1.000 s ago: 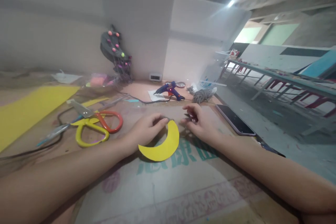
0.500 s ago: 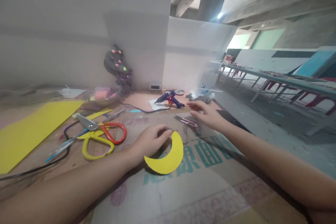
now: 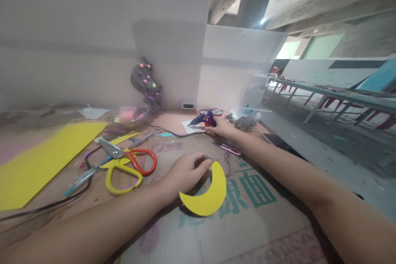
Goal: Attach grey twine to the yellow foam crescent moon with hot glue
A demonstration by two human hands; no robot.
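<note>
Pinched between the thumb and fingers of my left hand (image 3: 193,173) is the upper tip of a yellow crescent cutout (image 3: 213,198), which hangs over the printed cardboard. My right hand (image 3: 224,128) reaches to the back of the table, its fingers closed round the handle of a blue hot glue gun (image 3: 199,119). The gun's nozzle points left over a small white card (image 3: 192,127), and a red light glows on its body. Just below my right wrist lie pink thread snips (image 3: 229,148). A ball of grey yarn (image 3: 244,123) sits behind that forearm.
Scissors with red and yellow handles (image 3: 130,167) lie left of my left hand, near a yellow sheet (image 3: 52,156) and a black cord (image 3: 37,211). A dark crescent ornament with pink dots (image 3: 144,78) leans against the white panel (image 3: 173,41). A dark flat device (image 3: 284,146) lies at the right edge.
My right hand has moved forward and left onto the glue gun and closed round its handle. My left hand still pinches the crescent. The whole view has shifted slightly.
</note>
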